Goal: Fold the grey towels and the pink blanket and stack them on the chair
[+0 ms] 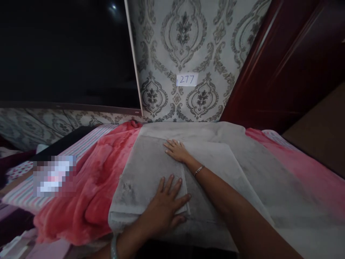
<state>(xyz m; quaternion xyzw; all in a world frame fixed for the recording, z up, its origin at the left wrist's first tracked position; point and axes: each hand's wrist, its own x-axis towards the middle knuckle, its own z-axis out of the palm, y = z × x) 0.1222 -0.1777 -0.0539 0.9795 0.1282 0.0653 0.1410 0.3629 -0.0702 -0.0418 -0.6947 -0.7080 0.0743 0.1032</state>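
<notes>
A folded grey cloth (145, 172) lies on top of a larger grey sheet (258, 172) spread over the bed. My left hand (164, 207) rests flat on the near edge of the folded cloth, fingers spread and open. My right hand (176, 150) lies flat on the cloth's far part, fingers stretched out, with a thin bracelet on the wrist. Neither hand grips anything.
A red fleece blanket (91, 187) is bunched to the left of the cloth. A striped pillow or mattress (81, 144) lies further left. Patterned wallpaper with a "277" label (187, 79) stands behind, a dark window at left and a dark red wardrobe (291, 61) at right.
</notes>
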